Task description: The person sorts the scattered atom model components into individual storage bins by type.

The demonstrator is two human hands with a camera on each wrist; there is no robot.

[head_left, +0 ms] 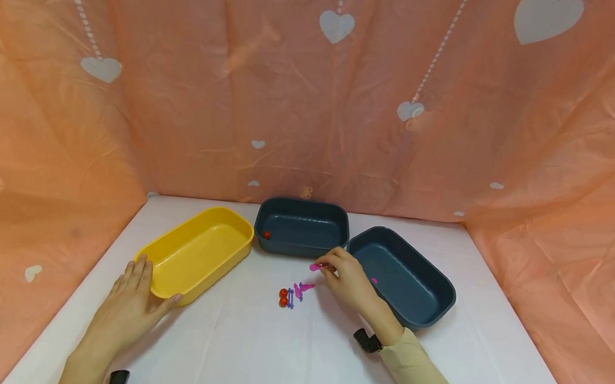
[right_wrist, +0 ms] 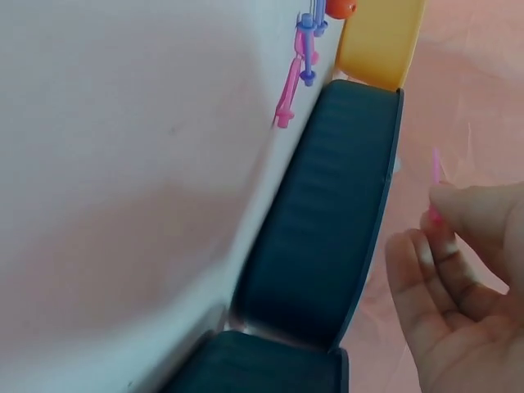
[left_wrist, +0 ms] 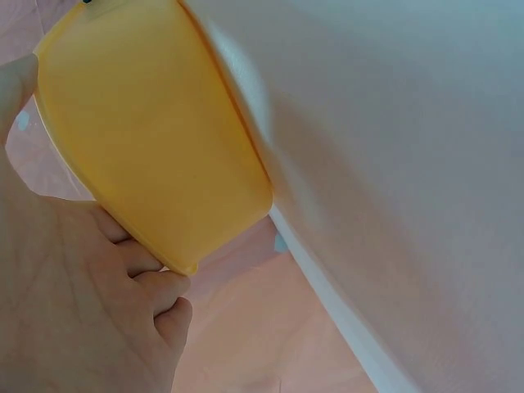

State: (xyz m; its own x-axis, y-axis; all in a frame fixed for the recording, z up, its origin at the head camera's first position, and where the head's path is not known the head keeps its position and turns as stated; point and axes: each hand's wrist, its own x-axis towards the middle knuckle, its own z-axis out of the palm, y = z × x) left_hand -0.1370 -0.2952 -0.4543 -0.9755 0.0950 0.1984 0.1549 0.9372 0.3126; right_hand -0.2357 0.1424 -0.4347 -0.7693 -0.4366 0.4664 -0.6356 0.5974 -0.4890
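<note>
One thin pink piece (head_left: 314, 267) is pinched in my right grip (head_left: 346, 278), left of the right-hand dark tray (head_left: 402, 270), its free end pointing away from it. My left grip (head_left: 127, 301), farther left, rests straight-fingered on the smooth yellow tray (head_left: 197, 250). Left of that dark tray lie round red balls (head_left: 283, 301) and slender purple rods (head_left: 292, 300).

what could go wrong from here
The thin pink piece might slip, since the right grip only pinches it. The two red balls on the table could roll away if brushed. The left grip rests against the yellow tray, so a push may shift it.
</note>
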